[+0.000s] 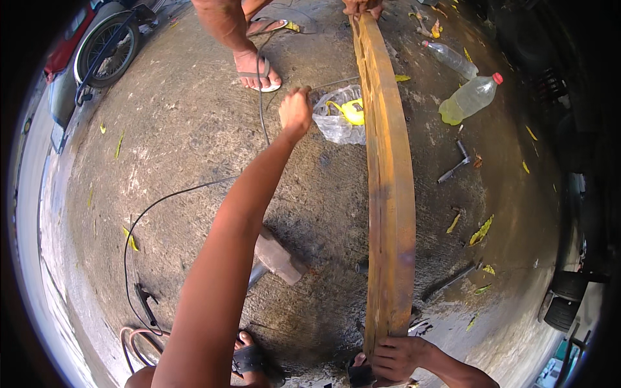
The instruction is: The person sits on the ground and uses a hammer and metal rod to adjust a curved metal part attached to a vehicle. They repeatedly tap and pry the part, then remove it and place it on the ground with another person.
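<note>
A long rusty-brown beam point(392, 194) with layered edges runs from the near edge to the far side. My right hand point(396, 359) is wrapped round its near end. Another person's hands point(362, 6) are at the far end. My left arm stretches forward, and my left hand point(296, 111) is curled closed left of a clear plastic bag point(336, 131) with a yellow item point(353, 111) in it. A thin dark line runs from near that hand toward the beam; whether the fingers hold it is unclear. A sledgehammer point(279, 256) lies beside my left forearm, partly hidden.
A person's sandalled foot point(257, 70) stands at the far left. A black cable point(174, 193) crosses the concrete to a black clamp point(147, 302). Right of the beam lie two plastic bottles point(471, 100), a T-shaped metal tool point(456, 163) and a dark bar point(451, 282). A motorcycle wheel point(108, 52) stands far left.
</note>
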`<state>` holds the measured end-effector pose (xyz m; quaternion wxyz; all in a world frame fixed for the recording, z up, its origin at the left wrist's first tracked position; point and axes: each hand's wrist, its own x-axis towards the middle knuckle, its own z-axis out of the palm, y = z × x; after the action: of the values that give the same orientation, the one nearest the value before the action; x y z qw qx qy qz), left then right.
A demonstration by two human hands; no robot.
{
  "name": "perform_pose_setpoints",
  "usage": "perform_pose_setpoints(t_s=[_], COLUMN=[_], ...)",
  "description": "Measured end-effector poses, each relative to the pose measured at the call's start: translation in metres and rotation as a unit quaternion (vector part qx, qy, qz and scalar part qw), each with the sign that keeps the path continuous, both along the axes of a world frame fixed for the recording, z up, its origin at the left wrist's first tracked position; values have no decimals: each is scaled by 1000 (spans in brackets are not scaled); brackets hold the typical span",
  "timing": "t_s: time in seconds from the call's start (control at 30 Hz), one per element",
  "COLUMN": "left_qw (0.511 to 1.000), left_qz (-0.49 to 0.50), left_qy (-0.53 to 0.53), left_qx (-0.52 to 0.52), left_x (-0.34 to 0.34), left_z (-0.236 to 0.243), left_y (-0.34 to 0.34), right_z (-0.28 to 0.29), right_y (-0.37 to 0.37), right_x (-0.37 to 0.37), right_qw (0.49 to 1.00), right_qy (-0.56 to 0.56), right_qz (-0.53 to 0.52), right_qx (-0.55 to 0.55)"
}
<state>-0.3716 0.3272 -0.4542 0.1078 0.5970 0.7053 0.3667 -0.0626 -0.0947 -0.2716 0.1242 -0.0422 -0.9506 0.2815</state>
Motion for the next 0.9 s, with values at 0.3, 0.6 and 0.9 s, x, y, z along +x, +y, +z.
perform_pose_setpoints(t_s=[0.3,0.6,0.9], left_qw=[970,937,759], left_qz=[5,-69,-251], left_qy=[188,276,461], left_qx=[-151,-201,-386], left_x=[-18,-29,-192], left_z=[-36,-11,92], left_y=[67,30,-167], right_z=[-1,1,15], right_y=[-3,-10,8], right_x=[-13,-4,-2], right_qw=[998,1000,999], right_qy=[21,-1,-3], right_qz=[17,-16,27], right_qx=[51,4,31])
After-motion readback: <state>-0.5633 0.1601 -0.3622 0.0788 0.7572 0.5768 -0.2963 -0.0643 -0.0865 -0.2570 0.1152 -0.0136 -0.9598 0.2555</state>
